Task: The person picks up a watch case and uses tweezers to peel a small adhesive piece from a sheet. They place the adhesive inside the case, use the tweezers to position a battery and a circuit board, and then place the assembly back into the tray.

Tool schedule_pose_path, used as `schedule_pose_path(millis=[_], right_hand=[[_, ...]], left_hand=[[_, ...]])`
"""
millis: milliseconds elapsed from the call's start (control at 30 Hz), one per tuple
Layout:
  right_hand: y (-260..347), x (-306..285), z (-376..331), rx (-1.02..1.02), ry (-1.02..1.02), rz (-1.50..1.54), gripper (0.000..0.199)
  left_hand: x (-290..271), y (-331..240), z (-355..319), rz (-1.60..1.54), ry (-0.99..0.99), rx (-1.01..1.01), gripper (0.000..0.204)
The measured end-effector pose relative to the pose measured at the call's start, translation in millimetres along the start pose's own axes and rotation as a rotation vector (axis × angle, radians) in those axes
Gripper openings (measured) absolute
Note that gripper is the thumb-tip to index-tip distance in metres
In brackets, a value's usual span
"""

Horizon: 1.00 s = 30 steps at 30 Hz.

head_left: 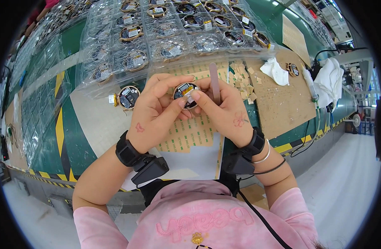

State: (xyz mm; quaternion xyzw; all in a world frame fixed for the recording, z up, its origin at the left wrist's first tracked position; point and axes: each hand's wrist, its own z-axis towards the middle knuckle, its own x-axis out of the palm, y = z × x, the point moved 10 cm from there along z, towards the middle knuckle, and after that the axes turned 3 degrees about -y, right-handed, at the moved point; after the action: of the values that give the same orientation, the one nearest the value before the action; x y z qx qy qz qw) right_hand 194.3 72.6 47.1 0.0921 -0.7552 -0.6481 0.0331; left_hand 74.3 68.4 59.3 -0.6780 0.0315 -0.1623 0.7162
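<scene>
Watch case: in the head view, the round case sits raised between both hands, open face up, above a tan printed sheet.
Left hand: the left hand grips the case's left side, thumb near its lower edge.
Right hand: the right hand grips the other side, thumb over the inner parts; a flat stick juts from it.
Thumb pressure: best light and even, with the rim steadied by the fingers.
Stick: better kept clear of the exposed parts.
Tabletop: a second case lies left on the tabletop.
</scene>
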Motion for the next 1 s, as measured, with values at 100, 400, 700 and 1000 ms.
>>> schedule_pose_path(millis=[100, 400, 700, 1000], right_hand=[[0, 2, 1, 0.004, 0.035, 0.095, 0.024], [2, -4, 2, 0.004, 0.063, -0.018, 0.022], [21, 9, -8, -0.010, 0.143, 0.246, 0.021], [14, 3, -8, 0.009, 0.132, 0.004, 0.018]], left_hand=[[-1, 2, 1, -0.032, -0.001, -0.011, 0.038], [9, -4, 5, 0.056, 0.047, 0.058, 0.037], [-5, 10, 1, -0.210, -0.069, -0.210, 0.027], [-8, 18, -3, -0.229, 0.008, -0.343, 0.022]])
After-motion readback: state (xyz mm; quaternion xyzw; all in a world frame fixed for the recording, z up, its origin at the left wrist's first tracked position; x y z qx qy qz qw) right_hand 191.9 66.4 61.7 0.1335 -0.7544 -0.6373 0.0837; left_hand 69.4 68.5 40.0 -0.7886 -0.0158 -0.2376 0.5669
